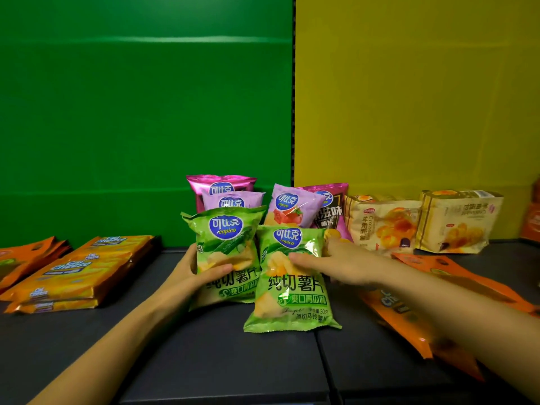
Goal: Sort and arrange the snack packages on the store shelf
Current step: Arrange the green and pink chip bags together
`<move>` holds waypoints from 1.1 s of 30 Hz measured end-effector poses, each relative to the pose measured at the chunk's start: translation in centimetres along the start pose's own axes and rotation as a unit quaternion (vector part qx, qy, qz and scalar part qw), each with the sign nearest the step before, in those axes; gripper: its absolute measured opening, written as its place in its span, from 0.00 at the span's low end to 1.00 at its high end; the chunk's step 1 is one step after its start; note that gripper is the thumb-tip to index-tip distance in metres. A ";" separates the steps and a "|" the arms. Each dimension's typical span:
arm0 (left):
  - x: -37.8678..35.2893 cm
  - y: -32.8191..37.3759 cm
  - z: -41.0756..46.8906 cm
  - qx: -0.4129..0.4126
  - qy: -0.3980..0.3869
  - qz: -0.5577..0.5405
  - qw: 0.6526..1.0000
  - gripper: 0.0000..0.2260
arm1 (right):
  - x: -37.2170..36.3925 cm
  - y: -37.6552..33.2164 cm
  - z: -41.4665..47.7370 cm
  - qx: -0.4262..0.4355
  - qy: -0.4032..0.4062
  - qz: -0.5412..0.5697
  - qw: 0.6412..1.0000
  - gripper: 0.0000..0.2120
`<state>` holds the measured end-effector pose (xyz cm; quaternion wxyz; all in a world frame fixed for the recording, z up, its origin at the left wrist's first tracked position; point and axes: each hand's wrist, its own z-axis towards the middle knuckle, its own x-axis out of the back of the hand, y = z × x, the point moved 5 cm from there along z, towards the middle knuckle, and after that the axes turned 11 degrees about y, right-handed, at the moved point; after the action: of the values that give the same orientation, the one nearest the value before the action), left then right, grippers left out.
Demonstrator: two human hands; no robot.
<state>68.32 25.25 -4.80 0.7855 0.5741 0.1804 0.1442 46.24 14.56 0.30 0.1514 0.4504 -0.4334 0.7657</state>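
Dim, even light; faint glare streaks cross the green back panel [146, 39], chip bags [225, 244] glint, edges look soft and bent.

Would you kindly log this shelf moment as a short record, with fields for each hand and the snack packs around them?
left hand: grips the left green foil crisp bag, thumb on its front
right hand: grips the right green foil crisp bag, which overlaps the left bag's edge
behind: pink and purple foil crisp bags, standing
far right: cream croissant packs
left: flat orange cracker packs, stacked
under right forearm: more orange packs
surface: dark shelf
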 end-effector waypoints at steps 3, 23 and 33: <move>0.5 -0.3 0.3 -0.004 0.030 0.006 1.000 0.41 | -3.0 0.9 0.9 -0.066 -0.001 0.086 0.994 0.65; 1.6 -0.5 0.8 0.007 0.092 0.048 0.995 0.41 | -3.3 2.2 1.6 -0.095 0.059 0.255 0.961 0.47; 1.8 0.5 0.2 -0.026 0.106 0.058 0.992 0.37 | -1.0 2.2 1.7 -0.077 0.105 0.222 0.966 0.41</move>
<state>69.98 26.00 -4.43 0.7667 0.5447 0.2252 0.2544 46.37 12.04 -1.30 0.0565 0.2471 -0.5619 0.7874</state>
